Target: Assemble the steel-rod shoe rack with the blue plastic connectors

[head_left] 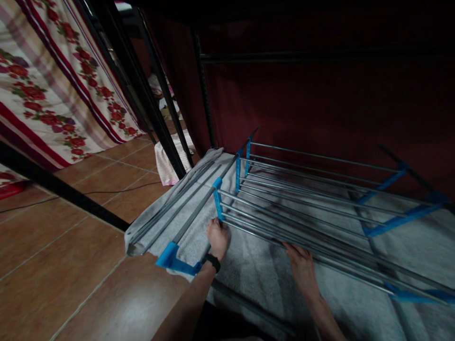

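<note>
A rack of thin metal tubes (pixel 277 200) with blue plastic connectors (pixel 217 201) lies on its side on a grey cloth. My left hand (pixel 217 237), with a black band on its wrist, is closed at the lower end of the front left connector; its fingertips are partly hidden. Farther right, my right hand (pixel 300 265) grips the lowest front tubes from below. A grey side pole (pixel 194 213) runs through the left connectors and ends near a blue foot piece (pixel 172 255). The connectors at the right end look blurred.
Loose grey tubes (pixel 177 201) lie on the grey cloth (pixel 258 289) to the left. Black metal frame posts (pixel 156 109) stand at the left. Beyond them are a tiled floor (pixel 71 237), a flowered curtain (pixel 53 80) and a dark cable (pixel 117 191). Dark red cloth (pixel 302 104) hangs behind.
</note>
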Demonstrator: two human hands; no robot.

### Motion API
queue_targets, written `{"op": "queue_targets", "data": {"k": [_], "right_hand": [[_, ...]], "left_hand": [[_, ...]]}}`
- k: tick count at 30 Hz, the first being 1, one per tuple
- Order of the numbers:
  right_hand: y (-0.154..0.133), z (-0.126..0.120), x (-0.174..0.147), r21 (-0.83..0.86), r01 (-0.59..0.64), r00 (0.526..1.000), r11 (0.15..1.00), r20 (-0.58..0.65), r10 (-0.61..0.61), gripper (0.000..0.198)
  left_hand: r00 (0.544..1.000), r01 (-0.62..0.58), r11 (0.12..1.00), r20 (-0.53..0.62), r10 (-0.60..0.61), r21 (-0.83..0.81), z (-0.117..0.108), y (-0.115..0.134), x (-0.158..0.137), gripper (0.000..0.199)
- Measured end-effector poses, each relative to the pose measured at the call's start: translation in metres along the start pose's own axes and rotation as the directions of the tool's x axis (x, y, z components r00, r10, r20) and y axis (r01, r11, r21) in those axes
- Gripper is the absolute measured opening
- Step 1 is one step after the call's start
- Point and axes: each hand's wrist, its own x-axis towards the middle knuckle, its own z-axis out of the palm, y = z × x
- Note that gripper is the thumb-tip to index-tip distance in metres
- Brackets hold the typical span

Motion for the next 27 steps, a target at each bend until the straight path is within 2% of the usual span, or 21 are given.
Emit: {"op": "queue_targets", "data": {"k": [6,16,20,23,27], "right_hand": [[-0.001,0.000,0.001,-0.001,-0.013,1.000,1.000,-0.001,0.013,0.040],[-0.003,0.004,0.002,0.056,-0.050,0.997,0.997,-0.048,0.053,0.037],[-0.002,0.005,0.003,0.059,-0.043,0.998,0.997,-0.049,0.046,0.036],[-0.005,0.005,0.004,0.062,-0.082,0.994,0.995,-0.069,0.086,0.034],[-0.018,-0.002,0.007,0.075,-0.130,0.989,0.989,-0.057,0.135,0.034]], "left_hand": [[1.000,0.010,0.999,0.011,-0.011,0.036,-0.003,0.004,-0.004,0.010],[0.999,-0.010,0.999,-0.033,0.008,-0.050,-0.003,0.008,-0.014,0.020],[1.000,0.016,1.000,-0.013,-0.016,-0.026,-0.002,0.011,-0.016,0.031],[1.000,0.012,0.999,-0.009,-0.012,-0.049,-0.004,0.012,-0.017,0.041],[1.000,-0.013,1.000,0.013,0.013,-0.017,-0.006,0.012,-0.018,0.043]]}}
